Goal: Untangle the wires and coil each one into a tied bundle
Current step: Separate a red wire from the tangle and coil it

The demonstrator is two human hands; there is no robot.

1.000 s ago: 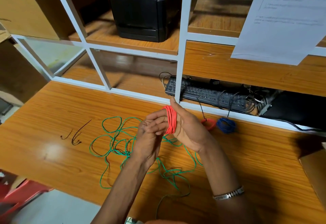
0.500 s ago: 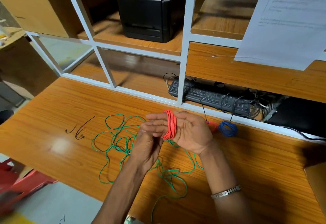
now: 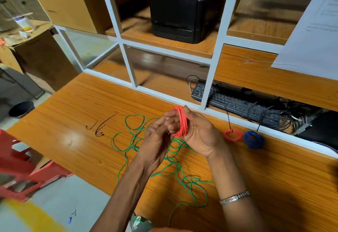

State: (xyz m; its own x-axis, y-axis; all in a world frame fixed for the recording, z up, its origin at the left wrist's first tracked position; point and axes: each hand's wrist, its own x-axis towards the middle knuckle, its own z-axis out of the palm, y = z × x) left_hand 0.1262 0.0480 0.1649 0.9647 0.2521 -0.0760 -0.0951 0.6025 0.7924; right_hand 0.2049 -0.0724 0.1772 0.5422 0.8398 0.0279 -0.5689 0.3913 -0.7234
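Orange-red thin wire (image 3: 181, 122), plastic-coated and smooth looking, is wound in a bunch of tight loops around the fingers of the right hand (image 3: 196, 135), which sits palm-up above the middle of the glossy wood-grain laminate tabletop (image 3: 73, 114). That hand's fingers are fairly straight with the thumb tucked against the coil, so the wire is carried on them. The left hand (image 3: 155, 141) is curled in close at about 9 o'clock from the coil, fingertips pinched right by the loops; can't tell if it actually has the wire end.

Under both hands is one long green wire (image 3: 135, 135), a loose messy tangle of round loops sprawling from 10 o'clock down to 5 o'clock on the tabletop.

Two finished little ring-shaped bundles lie at 3 o'clock from the hands, touching each other: one red coiled bundle (image 3: 233, 135) and one dark blue coiled bundle (image 3: 253, 139).

So four wires total: two loose-ish, two done.

Some black pen scribble (image 3: 99, 127) at 9 o'clock, not readable. One metal link bracelet (image 3: 235, 197) is on the right wrist. One black plastic keyboard (image 3: 236, 104) is tucked under the white-framed shelf at 1 o'clock.
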